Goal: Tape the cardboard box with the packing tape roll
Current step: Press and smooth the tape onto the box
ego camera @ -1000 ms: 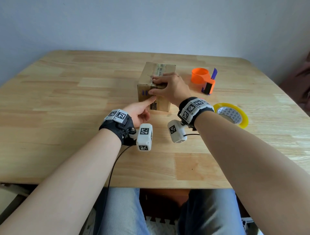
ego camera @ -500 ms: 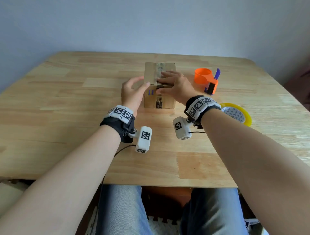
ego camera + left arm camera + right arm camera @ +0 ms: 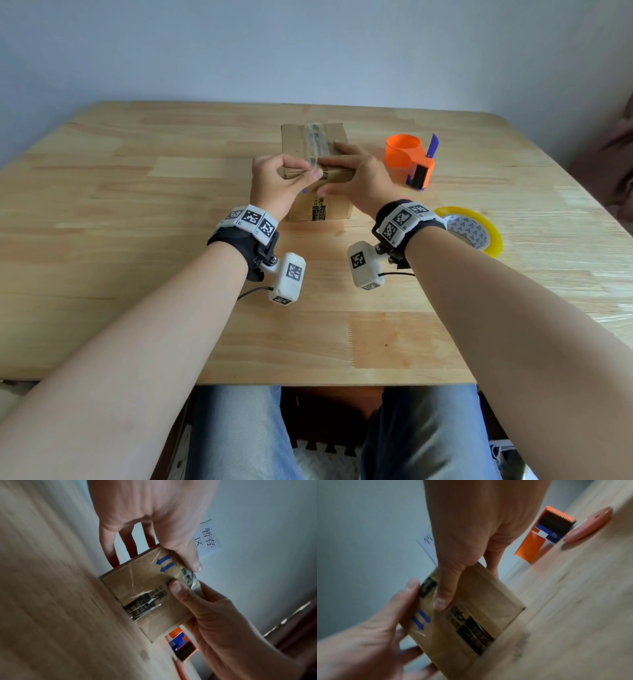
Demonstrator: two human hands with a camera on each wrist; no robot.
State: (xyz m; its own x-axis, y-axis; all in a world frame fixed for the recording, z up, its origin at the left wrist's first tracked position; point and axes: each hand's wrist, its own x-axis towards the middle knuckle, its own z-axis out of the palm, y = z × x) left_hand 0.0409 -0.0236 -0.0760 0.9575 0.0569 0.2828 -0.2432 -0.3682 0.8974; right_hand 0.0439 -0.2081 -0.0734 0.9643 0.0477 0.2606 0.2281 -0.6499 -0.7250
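Observation:
A small cardboard box (image 3: 337, 209) stands mid-table with a clear tape strip (image 3: 313, 144) along its top seam and down its near face. My left hand (image 3: 291, 171) grips the box's near top edge from the left, its thumb (image 3: 194, 562) on the tape at the rim and its fingers behind. My right hand (image 3: 339, 168) clasps the same edge from the right, fingers lying over the top and its thumb (image 3: 441, 599) pressing the tape on the near face (image 3: 488, 599). The yellow packing tape roll (image 3: 479, 233) lies flat on the table beside my right wrist.
An orange tape dispenser (image 3: 409, 154) with a blue handle and toothed cutter (image 3: 556, 516) stands right of the box. The wooden table (image 3: 137, 240) has bare board to the left and in front. A wall with a paper notice (image 3: 208, 538) lies behind.
My left hand rose from the table in front of the box to its near top edge. The box turned square to me. My right hand stayed on the box.

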